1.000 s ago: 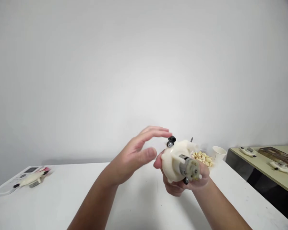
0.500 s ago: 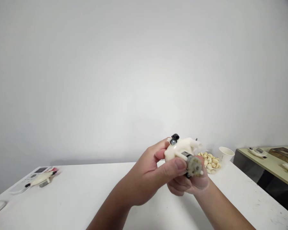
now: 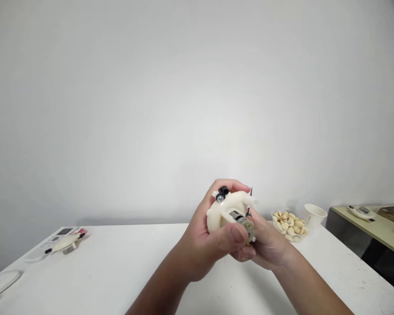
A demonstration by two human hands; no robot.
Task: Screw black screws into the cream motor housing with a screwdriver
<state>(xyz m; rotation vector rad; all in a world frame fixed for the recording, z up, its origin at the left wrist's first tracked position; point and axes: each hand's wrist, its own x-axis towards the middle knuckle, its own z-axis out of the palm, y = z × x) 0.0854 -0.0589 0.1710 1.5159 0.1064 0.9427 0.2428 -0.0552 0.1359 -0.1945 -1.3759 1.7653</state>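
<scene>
A pale grey wall (image 3: 197, 96) fills the room behind a scuffed white table (image 3: 118, 271), with a beige-topped side table (image 3: 364, 225) at right. On the white top sit a paper cup (image 3: 314, 215), a heap of pale nuts (image 3: 288, 225) and, far left, a cream plastic part (image 3: 65, 243). Above the table, the left hand (image 3: 206, 238) curls its fingers behind a cream plastic housing (image 3: 230, 214), thumb pressed across it. The right hand (image 3: 269, 249) closes around the other side, near a small metal motor (image 3: 246, 225). A black wheel (image 3: 222, 193) sits on top.
</scene>
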